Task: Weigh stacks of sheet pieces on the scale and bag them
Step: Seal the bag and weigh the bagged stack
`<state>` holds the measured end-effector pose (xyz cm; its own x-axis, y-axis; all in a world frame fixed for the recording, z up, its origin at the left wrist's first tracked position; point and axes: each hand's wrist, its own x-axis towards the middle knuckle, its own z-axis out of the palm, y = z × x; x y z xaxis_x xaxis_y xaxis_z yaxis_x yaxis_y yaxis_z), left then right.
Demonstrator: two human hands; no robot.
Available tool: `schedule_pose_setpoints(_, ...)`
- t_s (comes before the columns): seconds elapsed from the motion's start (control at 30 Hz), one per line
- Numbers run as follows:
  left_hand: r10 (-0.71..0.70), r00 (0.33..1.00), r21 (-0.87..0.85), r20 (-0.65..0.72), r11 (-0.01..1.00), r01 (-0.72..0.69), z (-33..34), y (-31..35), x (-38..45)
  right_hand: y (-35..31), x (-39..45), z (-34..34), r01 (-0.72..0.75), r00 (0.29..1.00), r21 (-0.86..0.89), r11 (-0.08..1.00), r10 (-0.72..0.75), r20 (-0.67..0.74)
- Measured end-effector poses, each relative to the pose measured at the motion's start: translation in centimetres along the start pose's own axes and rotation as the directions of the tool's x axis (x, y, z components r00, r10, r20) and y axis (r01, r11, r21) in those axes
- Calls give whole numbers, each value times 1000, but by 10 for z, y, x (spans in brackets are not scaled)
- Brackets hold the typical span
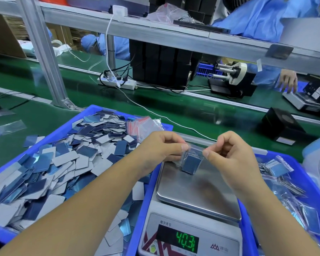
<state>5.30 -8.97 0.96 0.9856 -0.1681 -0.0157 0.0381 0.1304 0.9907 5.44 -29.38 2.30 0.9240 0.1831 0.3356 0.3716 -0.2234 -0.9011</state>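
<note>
1. Green conveyor belting (174, 106) runs across a packing line, with aluminium framing (44, 58) overhead and workers in blue smocks (262, 17) on the far side.

2. At the near station, a person's left hand (159, 150) and right hand (229, 154) are raised just above the steel pan of a digital scale (198, 189), each pinching one top corner of a small clear plastic bag (192, 159) between thumb and forefinger, the other fingers curled in.

3. Inside the bag hangs a stack of blue sheet pieces (191, 164); its lower edge is at the pan's far end, though whether it touches the pan cannot be told.

4. The scale's green display (186, 242) reads 40.3 and a further digit that is hard to make out.

5. To the left, a blue tray (52, 133) is heaped with loose blue and grey sheet pieces (63, 163), with a bundle of empty red-striped bags (144, 126) at its far right corner.

6. To the right, a second blue bin (307, 180) holds filled bags (279, 168) lying in a pile.

7. Beyond the belt stand a white power strip (118, 82), black boxes (159, 65) and a tape dispenser (231, 78).
</note>
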Motion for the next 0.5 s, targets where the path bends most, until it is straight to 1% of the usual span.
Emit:
schedule_pose_setpoints(0.17, 40, 999, 0, 27, 999, -40, 1, -1, 0, 2, 0, 5, -13, 999, 58, 998, 11, 46)
schedule_pose_setpoints(0.27, 59, 997, 13, 43, 998, -60, 6, -1, -1, 5, -1, 11, -18, 999, 58, 998, 15, 52)
schedule_pose_setpoints(0.33, 79, 996, 42, 28, 996, -80, 9, -1, -1, 6, -1, 12, -11, 999, 50, 999, 9, 34)
schedule_pose_setpoints(0.43, 106, 993, 82, 52, 991, -110, 11, -4, -3, 7, -1, 12, -6, 1000, 45, 999, 5, 13)
schedule_pose_setpoints(0.5, 122, 991, 145, 48, 981, -127, 12, -7, -2, 8, -1, 12, 9, 1000, 29, 1000, -9, 16)
